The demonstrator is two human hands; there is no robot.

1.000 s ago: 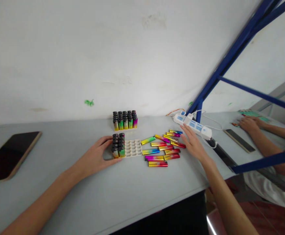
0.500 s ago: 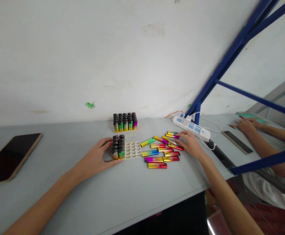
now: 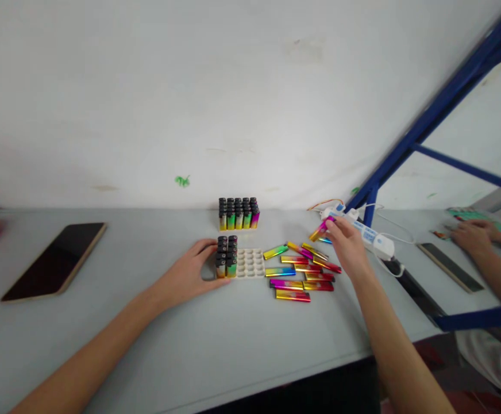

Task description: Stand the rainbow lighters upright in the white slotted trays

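My left hand (image 3: 194, 273) curls round the left end of a white tray (image 3: 250, 263) with round holes, thumb at the front and fingers behind. Black-topped lighters (image 3: 227, 259) stand upright in the tray's left columns; the holes to the right show bare. In my right hand (image 3: 347, 244), thumb and fingers pinch a pink-and-yellow lighter (image 3: 320, 229), tilted and raised over the right side of the pile. Several shiny multicoloured lighters (image 3: 304, 269) lie loose between the tray and my right hand.
A full block of upright lighters (image 3: 239, 214) stands by the wall. A power strip (image 3: 369, 234) with cables lies at right, near the blue metal frame (image 3: 388, 164). A dark phone-like slab (image 3: 56, 261) lies left. Beyond the frame are another person's hands (image 3: 477, 236) and a dark bar (image 3: 449, 266).
My right hand has picked a pink-and-yellow lighter from the pile's far right and lifted it. My left hand stays at the tray. The view has turned slightly left.
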